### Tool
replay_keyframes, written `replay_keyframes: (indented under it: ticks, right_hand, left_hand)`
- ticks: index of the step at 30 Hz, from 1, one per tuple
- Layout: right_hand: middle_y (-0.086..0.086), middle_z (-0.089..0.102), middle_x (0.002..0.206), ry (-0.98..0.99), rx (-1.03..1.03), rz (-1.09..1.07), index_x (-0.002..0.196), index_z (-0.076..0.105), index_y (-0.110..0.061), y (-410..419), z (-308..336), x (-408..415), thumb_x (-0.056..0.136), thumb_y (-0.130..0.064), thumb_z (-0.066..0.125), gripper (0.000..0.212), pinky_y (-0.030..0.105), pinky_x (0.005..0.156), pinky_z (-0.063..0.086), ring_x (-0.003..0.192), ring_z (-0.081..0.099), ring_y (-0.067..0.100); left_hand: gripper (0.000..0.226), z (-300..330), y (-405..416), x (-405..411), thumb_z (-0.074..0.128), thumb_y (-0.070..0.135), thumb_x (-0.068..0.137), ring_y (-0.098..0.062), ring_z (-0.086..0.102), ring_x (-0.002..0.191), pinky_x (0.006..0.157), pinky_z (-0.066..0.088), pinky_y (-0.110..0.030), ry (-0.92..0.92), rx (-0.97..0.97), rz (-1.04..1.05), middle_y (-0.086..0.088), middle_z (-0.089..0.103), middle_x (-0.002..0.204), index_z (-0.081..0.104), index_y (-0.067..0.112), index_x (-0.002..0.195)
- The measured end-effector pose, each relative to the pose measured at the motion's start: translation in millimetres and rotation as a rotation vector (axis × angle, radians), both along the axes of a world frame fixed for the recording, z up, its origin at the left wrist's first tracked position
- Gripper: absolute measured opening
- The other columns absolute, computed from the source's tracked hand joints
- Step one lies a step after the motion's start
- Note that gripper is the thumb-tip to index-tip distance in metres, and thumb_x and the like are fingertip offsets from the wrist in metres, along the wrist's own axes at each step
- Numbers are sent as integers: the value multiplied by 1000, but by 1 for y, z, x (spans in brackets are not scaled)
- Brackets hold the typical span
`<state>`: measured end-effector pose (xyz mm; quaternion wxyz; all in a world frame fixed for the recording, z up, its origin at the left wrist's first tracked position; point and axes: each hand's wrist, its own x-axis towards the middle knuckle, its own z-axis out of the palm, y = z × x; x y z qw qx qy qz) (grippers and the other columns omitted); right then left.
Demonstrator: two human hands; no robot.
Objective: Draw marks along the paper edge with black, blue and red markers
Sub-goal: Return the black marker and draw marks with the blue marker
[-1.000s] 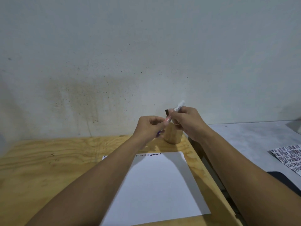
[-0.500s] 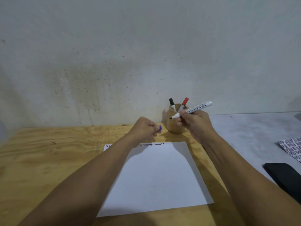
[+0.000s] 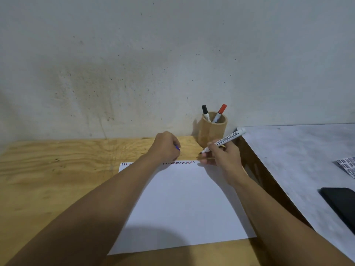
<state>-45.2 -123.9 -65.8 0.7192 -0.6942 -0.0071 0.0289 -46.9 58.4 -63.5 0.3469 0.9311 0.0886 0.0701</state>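
A white paper sheet [image 3: 184, 204] lies on the wooden table [image 3: 57, 169], with a row of short black, blue and red marks [image 3: 178, 163] along its far edge. My right hand [image 3: 221, 156] grips an uncapped white-barrelled marker [image 3: 224, 141], its dark tip just above the paper's far right corner. My left hand [image 3: 166, 147] is closed around a blue cap [image 3: 177, 148] and rests at the far edge, hiding part of the marks. A wooden cup [image 3: 212, 129] behind holds a black-capped marker [image 3: 205, 112] and a red-capped marker [image 3: 220, 113].
A grey surface [image 3: 299, 160] adjoins the table on the right, carrying a black phone [image 3: 340, 204] and a patterned sheet [image 3: 347, 166] at the far right edge. A stained wall [image 3: 153, 64] stands directly behind the table.
The hands pulled apart, taking the cap off the marker. My right hand then lowered the marker from in front of the cup toward the paper's far right corner; my left hand settled onto the paper edge.
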Motion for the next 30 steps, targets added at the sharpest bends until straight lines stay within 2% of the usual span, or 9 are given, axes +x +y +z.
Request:
replay_keyframes:
  ticks: [4,8,11,14,16,20,24,27,30]
  right_hand:
    - [23,64,72,-14,-22,0,106,56,11,4,-4,-2,88,4,65,22,39,57,63,52,66,26]
    - [12,73,78,-101,-216,-15,97,65,1,5,-14,2,83,-5,75,18,36,60,64,63,74,18]
    - [8,75,80,-133,-289,-24,92,71,-2,5,-20,4,80,-12,79,17,38,65,64,69,75,19]
    - [14,75,78,-129,-264,-27,90,70,3,6,-20,1,82,-9,77,16,28,58,62,63,75,20]
    - [19,74,75,-117,-221,-23,89,68,7,9,-19,-3,83,-5,75,15,31,57,62,60,74,24]
    - [19,73,71,-115,-200,15,78,67,3,17,-20,-9,83,-5,73,11,47,70,63,68,73,37]
    - [30,72,83,-62,-111,57,90,65,11,25,-14,-17,86,-1,71,14,33,60,63,65,72,34]
    - [32,66,81,-34,-27,53,98,61,18,26,-7,-22,87,5,68,19,23,51,59,54,68,16]
    - [20,58,74,-14,71,38,102,57,22,25,-5,-23,88,10,63,20,13,45,50,44,61,2]
  left_hand:
    - [14,-2,-1,4,75,8,75,-19,63,75,66,48,-24,13,-11,-61,-9,69,84,75,3,89]
    - [5,-12,-2,4,71,10,80,-16,57,64,54,40,-20,-2,-14,-67,-5,64,73,72,6,78]
    - [9,-17,-3,-1,62,11,86,-22,56,76,67,46,-30,-42,91,-87,-4,56,83,66,8,79]
    - [10,-19,-3,-6,54,7,87,-23,53,87,77,45,-34,-73,182,-113,-4,52,93,62,11,82]
    - [13,-21,-1,-9,51,5,85,-25,54,92,79,45,-33,-74,176,-111,-5,54,98,61,11,90]
    - [40,-23,5,-15,61,12,84,-26,56,106,82,42,-29,-48,65,-54,-11,58,116,54,10,124]
    - [56,-25,12,-25,65,17,81,-22,51,121,98,45,-38,-77,-17,7,-7,50,127,45,12,133]
    - [50,-30,14,-43,63,30,83,-21,49,121,103,38,-40,-198,87,61,-4,48,127,48,13,127]
    - [51,-37,14,-60,56,47,86,-21,43,126,107,29,-38,-181,247,-36,-2,48,133,50,14,124]
